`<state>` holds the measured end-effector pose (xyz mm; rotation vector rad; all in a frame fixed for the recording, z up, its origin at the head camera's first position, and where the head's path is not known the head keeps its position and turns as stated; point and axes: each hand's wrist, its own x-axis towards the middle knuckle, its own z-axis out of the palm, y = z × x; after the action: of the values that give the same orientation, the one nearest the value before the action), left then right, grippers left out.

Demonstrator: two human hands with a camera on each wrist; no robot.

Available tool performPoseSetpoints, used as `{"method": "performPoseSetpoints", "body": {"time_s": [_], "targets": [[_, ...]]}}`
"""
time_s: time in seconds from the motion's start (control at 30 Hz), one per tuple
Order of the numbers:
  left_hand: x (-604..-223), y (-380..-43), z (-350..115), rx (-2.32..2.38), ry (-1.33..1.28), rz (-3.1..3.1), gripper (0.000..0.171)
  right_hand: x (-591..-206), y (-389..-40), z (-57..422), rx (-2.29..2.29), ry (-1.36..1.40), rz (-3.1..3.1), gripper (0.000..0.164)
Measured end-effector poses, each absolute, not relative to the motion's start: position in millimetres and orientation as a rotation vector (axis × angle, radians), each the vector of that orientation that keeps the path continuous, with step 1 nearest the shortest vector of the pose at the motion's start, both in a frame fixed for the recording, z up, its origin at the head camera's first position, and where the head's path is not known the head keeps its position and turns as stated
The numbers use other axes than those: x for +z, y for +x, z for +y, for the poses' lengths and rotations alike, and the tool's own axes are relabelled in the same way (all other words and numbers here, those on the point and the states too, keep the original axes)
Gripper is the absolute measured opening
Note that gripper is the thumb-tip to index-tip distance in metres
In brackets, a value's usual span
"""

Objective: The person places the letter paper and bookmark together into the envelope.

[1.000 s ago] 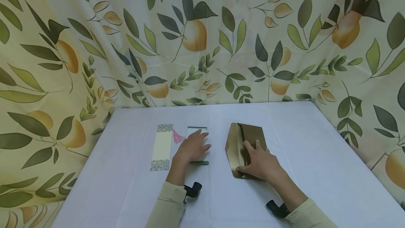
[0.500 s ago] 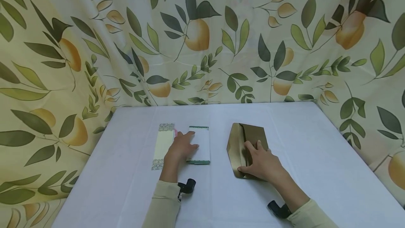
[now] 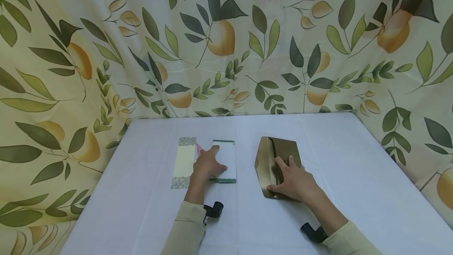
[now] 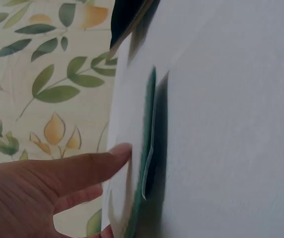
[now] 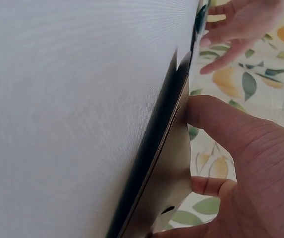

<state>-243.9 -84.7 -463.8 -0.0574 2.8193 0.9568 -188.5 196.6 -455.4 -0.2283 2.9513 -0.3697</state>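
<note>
My left hand point(image 3: 207, 164) lies over the left side of a white card point(image 3: 227, 160) with green trim at both ends, fingers spread. In the left wrist view its thumb touches the card's face point(image 4: 136, 134), and a folded layer shows along the green edge. My right hand point(image 3: 295, 180) holds a gold envelope point(image 3: 262, 164) on the table, its flap opened out to the left. The thumb is near the flap's fold and the bent fingers are at the envelope's dark mouth. The right wrist view shows the thumb against the envelope point(image 5: 169, 163).
Left of the card lies a cream strip point(image 3: 185, 160) with grey patterned ends. A bit of pink tassel point(image 3: 198, 148) shows beside it, partly hidden by the left hand. The white-covered table point(image 3: 141, 215) meets a fruit-print curtain point(image 3: 247, 50) at the back and sides.
My left hand moved left off the middle of the card, then slightly back right over its left side, covering most of the pink tassel. The right hand and envelope have stayed in place.
</note>
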Motion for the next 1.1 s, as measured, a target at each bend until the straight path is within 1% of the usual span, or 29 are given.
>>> {"method": "performPoseSetpoints", "body": {"time_s": [0.1, 0.3, 0.7, 0.87, 0.93, 1.1], "targets": [[-465, -244, -80, 0.935, -0.029, 2.831, 0.079, -455, -188, 197, -0.369, -0.229, 2.949, 0.092], [-466, -243, -80, 0.925, 0.007, 2.797, 0.061, -454, -187, 196, -0.379, -0.232, 2.938, 0.093], [-468, -247, -88, 1.093, 0.159, 2.743, 0.037, -456, -188, 196, -0.359, -0.228, 2.942, 0.094], [-468, -250, -90, 1.079, 0.264, 2.799, 0.019, -457, -188, 197, -0.361, -0.238, 2.953, 0.093], [-468, -252, -90, 1.078, 0.302, 2.794, 0.019, -457, -188, 198, -0.362, -0.241, 2.955, 0.093], [-466, -253, -91, 1.101, 0.370, 2.753, 0.030, -457, -188, 198, -0.364, -0.248, 2.959, 0.092]]}}
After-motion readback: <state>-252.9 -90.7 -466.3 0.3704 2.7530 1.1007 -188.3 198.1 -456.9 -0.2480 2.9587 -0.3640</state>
